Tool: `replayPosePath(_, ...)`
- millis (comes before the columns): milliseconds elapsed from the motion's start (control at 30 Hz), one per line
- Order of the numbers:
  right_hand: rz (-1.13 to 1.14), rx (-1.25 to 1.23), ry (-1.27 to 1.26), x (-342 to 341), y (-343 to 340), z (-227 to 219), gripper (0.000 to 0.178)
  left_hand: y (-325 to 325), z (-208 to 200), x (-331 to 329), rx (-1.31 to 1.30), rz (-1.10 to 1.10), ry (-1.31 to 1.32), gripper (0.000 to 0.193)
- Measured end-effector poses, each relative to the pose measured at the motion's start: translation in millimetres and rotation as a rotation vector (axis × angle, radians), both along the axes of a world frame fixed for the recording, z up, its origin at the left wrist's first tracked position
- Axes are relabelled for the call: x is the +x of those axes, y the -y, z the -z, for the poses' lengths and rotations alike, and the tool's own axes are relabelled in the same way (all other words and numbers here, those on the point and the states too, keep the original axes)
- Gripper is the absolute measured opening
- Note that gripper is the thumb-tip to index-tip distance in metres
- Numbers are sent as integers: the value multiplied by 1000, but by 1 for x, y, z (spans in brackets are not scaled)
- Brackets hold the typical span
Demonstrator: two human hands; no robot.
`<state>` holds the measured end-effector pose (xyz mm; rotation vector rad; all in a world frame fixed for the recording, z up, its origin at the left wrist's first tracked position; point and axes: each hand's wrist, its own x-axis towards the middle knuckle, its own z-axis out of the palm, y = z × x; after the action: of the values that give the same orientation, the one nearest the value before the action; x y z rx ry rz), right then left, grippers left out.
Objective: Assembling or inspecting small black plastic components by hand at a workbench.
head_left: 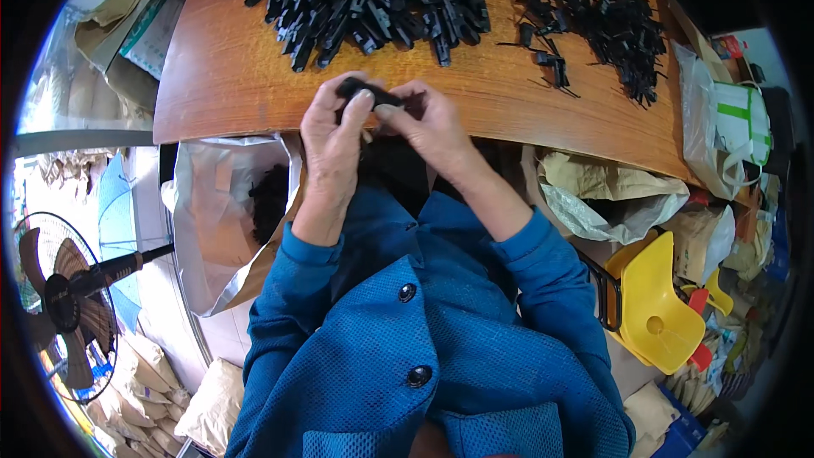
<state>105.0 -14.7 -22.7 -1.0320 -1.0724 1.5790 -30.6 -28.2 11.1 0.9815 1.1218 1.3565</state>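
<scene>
Both my hands meet just over the table's front edge, around one small black plastic part (370,92). My left hand (333,123) pinches its left end between thumb and fingers. At the other end, my right hand (432,123) closes thumb and fingers on it. The fingers cover much of the part, so its exact kind is hidden. Beyond my hands lies a heap of long black plastic parts (369,4) on the wooden table (229,59). A second pile, of smaller black pieces with thin prongs (623,34), spreads at the far right.
An open white sack (225,229) with dark contents hangs below the table's edge on the left. Another open sack (610,203) sits on the right, above a yellow plastic chair (653,314). A black fan (64,301) stands at the far left.
</scene>
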Motion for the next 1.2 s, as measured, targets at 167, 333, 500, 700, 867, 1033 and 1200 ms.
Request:
replayPosePath(167,-115,101,167,-6,2,11,25,1,-6,-21,-125,31,18,22)
replayPosePath(333,100,462,613,75,-18,-17,39,17,-6,-154,-60,-182,-641,21)
replayPosePath(500,478,519,1533,171,-28,-39,42,47,2,-234,-126,-193,-1572,23)
replayPosePath(700,321,507,1723,182,-24,-34,35,-17,-11,-137,155,-115,-966,18)
replayPosePath(867,195,492,1804,166,-12,-35,29,-73,-15,-67,448,36,-1375,17)
replayPosePath(1033,152,621,1777,171,-16,-34,24,-107,3,-63,226,82,-1515,21)
replayPosePath(1200,269,671,1679,187,-30,-20,19,-102,12,-78,-38,163,-781,25)
